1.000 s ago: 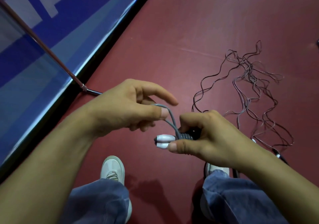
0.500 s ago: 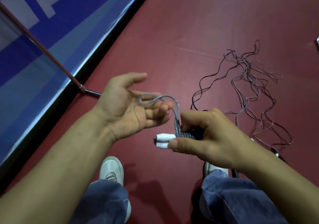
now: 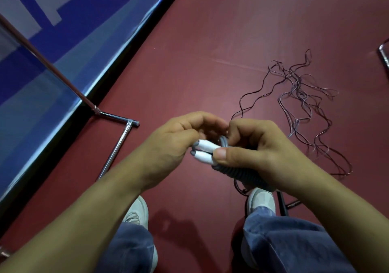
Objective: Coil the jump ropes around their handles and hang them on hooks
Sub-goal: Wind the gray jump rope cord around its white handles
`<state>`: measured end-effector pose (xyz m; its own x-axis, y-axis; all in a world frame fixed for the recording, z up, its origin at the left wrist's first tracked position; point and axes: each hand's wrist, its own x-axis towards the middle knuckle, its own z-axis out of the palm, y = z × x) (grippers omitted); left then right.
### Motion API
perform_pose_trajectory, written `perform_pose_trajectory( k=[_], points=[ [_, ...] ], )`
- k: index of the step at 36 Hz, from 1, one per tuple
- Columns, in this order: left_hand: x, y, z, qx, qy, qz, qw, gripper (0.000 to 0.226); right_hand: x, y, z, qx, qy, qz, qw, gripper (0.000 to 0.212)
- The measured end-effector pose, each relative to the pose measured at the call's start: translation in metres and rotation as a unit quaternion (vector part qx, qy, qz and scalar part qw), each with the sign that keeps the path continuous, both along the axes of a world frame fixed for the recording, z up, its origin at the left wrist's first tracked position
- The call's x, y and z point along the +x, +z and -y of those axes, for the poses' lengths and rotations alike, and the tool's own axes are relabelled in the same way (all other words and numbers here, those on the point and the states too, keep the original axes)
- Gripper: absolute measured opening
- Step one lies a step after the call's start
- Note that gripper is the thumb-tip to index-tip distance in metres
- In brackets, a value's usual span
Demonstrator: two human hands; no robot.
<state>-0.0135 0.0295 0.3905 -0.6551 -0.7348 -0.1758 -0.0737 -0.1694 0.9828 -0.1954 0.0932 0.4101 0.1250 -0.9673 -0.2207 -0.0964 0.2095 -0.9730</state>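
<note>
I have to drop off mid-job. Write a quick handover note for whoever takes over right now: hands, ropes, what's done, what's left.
Right hand: grips the two handles side by side, with the grey rope coiled around them.
Left hand: fingers curled on the rope's last loop, by the handles' white ends.
Tangle of thin ropes: lies loose on the red floor, off to the right.
Done: this rope looks nearly all wound.
Left: secure the end and hang it up (no hanging spot in view), then sort and coil the tangle.
</note>
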Motion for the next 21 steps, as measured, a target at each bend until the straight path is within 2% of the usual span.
perform_pose_trajectory(
  k=[3,8,13,17,21],
  points=[
    [-0.002,-0.003,-0.001,-0.009,-0.012,0.034,0.999,0.035,-0.002,0.003,-0.001,-0.016,-0.006,-0.019,1.0,0.036],
    [0.004,0.003,0.001,-0.042,-0.05,-0.004,0.998,0.023,-0.006,0.007,-0.005,-0.031,-0.023,-0.016,0.999,0.038],
    [0.005,0.004,-0.001,-0.059,-0.05,-0.005,0.997,0.022,-0.008,0.013,-0.004,-0.052,-0.054,-0.006,0.997,0.029],
    [-0.003,0.004,-0.006,-0.131,-0.036,0.085,0.987,0.035,-0.003,0.015,-0.005,-0.06,-0.076,0.013,0.995,0.03],
    [-0.006,0.007,-0.009,-0.154,-0.019,0.121,0.98,0.053,-0.001,0.016,-0.005,-0.045,-0.078,0.007,0.996,0.037]
  ],
)
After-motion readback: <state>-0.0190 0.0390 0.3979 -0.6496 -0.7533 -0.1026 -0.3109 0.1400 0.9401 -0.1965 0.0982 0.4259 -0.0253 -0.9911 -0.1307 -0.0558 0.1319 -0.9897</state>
